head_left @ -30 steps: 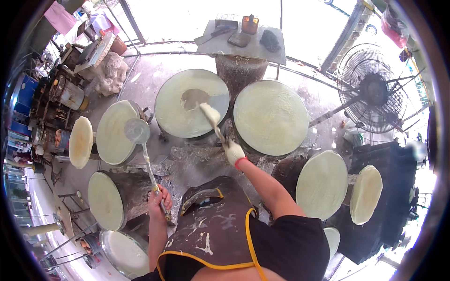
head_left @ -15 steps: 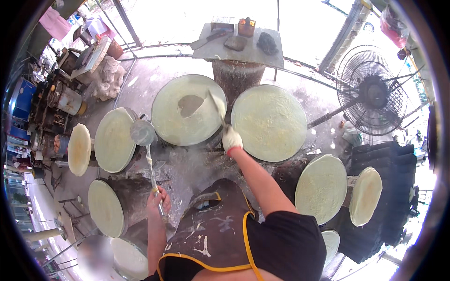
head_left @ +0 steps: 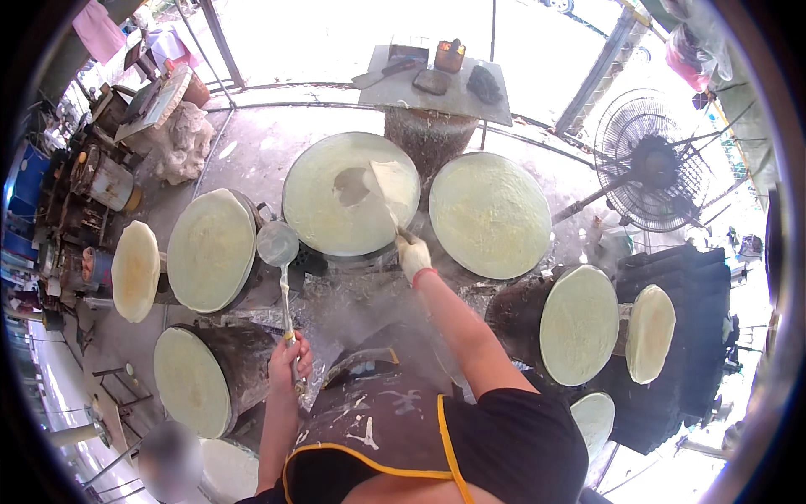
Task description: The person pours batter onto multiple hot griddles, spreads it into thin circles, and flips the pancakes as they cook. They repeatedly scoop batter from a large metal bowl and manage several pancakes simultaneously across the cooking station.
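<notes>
Right hand [head_left: 413,254], gloved, fingers closed on a spreader [head_left: 388,191] resting on the batter-coated round griddle [head_left: 350,204]; a bare patch remains left of it. Left hand [head_left: 289,359] grips a ladle [head_left: 278,244], bowl apparently empty. Sweep evenly across the patch, light pressure.

No screens, signs or readable labels in view.

Package-like items, three noted:
- Whitish bulging sack [head_left: 183,141], upper left, on the ground; crumpled surface, soft rounded shape, contents not visible.
- Small box-like container [head_left: 451,55], orange with dark edges, standing on the far grey table [head_left: 445,97]; too small to tell any label on it.
- Pink plastic bag [head_left: 684,52], upper right, hanging near the picture's rim, with a paler translucent bag beside it; contents hidden.

Blue containers [head_left: 18,189] at far left edge: distorted by the lens, kind unclear.
</notes>
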{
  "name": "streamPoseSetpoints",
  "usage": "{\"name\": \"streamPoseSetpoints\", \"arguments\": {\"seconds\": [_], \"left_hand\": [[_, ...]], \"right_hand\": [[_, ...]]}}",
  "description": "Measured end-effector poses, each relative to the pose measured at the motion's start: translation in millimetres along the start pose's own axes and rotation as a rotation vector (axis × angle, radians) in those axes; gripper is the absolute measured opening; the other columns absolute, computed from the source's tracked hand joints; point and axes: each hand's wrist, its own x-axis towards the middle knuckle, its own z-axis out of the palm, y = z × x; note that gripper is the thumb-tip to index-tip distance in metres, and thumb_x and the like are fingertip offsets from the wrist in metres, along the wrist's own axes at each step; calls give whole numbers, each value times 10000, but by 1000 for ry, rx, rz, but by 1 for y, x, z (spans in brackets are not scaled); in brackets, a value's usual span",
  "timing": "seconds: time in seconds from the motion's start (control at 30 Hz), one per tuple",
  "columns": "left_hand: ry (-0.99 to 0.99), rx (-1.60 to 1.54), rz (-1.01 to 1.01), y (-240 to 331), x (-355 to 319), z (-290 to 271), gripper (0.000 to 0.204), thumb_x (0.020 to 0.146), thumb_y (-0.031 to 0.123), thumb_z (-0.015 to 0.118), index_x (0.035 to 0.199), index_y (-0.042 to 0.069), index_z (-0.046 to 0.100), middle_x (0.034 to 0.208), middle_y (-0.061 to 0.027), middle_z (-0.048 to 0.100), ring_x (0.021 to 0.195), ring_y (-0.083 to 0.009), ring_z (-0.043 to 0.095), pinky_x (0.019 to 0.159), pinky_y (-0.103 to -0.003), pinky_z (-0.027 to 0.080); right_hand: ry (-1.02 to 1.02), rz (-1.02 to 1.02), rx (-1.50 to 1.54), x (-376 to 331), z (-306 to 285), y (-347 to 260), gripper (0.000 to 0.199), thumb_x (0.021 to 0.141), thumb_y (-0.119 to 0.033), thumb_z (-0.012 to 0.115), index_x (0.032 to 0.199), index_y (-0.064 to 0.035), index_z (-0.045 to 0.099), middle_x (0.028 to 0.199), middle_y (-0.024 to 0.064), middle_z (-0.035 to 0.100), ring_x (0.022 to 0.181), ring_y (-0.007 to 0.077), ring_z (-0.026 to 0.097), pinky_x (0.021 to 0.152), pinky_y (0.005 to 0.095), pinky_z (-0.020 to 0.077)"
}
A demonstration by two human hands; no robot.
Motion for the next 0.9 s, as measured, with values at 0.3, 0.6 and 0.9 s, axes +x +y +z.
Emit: {"name": "streamPoseSetpoints", "arguments": {"seconds": [0.3,0.6,0.9], "left_hand": [[-39,-71,-79,-2,21,7,180,886,138,527,1048,68,491,721,-32,439,452,-90,384,345,-207,316],[112,-115,-97,-30,39,41,147,884,140,514,1007,71,473,718,-44,445,451,-110,384,345,-216,311],[217,-128,-159,-59,46,35,137,889,214,512,912,82,480,662,-38,445,417,-102,387,324,-232,291]], "right_hand": [[-11,-289,-362,65,-19,8,356,844,-211,510,1152,-48,584,971,184,652,901,265,628,788,335,456],[-320,-187,-626,69,-17,-71,339,868,-294,486,1125,-108,606,992,184,636,957,296,609,823,348,453],[-490,-160,-539,123,-19,-54,378,856,-307,559,1147,-68,594,1012,131,652,914,219,616,797,329,460]]}}
